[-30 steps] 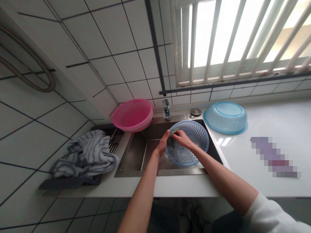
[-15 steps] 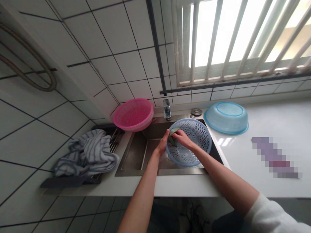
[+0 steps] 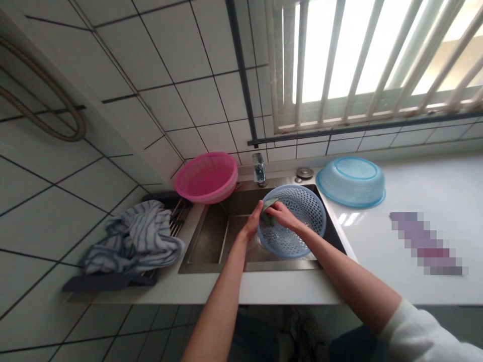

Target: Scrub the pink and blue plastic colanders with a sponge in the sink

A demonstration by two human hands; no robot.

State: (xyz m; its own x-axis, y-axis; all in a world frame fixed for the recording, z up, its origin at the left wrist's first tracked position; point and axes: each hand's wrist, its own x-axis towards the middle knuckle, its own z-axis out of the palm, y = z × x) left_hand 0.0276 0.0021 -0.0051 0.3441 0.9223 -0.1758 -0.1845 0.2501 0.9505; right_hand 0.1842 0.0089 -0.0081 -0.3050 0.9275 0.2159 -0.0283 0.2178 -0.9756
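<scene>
Below my feed, a white countertop (image 3: pixel 411 183) holds an inset steel sink (image 3: pixel 211 236). I see a light-blue basin (image 3: pixel 350 183) upside down just right of it, a blurred-out purplish shape (image 3: pixel 426 244) farther right, a pink basket (image 3: pixel 206 178) at the sink's rear-left corner, and a dark rack (image 3: pixel 94 282) at the left end.

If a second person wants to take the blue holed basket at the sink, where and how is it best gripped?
Probably grip the basket by its far right rim, coming from above right and pinching over the edge. It is round and opens upward, and that stretch of rim is uncovered, while the left hand, right hand and green piece crowd the left side.
</scene>
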